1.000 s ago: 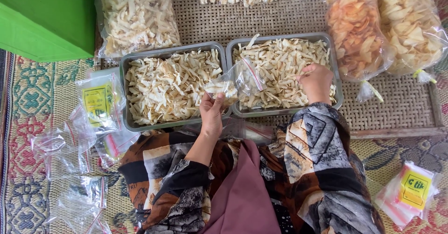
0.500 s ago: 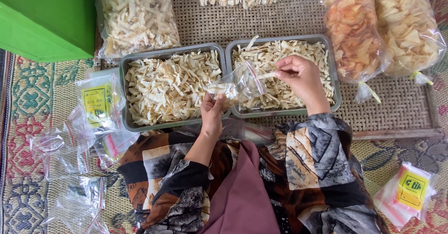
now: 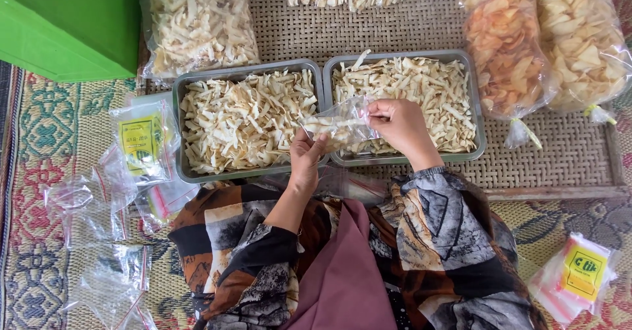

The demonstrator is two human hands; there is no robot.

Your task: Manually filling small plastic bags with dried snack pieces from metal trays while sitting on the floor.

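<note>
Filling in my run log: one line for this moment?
left hand: holds small clear bag | right hand: at bag mouth | below: two chip trays

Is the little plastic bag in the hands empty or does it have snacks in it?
Partly filled. Pale chip strips show through the small clear bag, held between the left hand and the right hand.

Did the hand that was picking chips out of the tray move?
Yes. The right hand has come leftward across the right tray, from near its right side to the mouth of the small clear bag held by the left hand.
</note>
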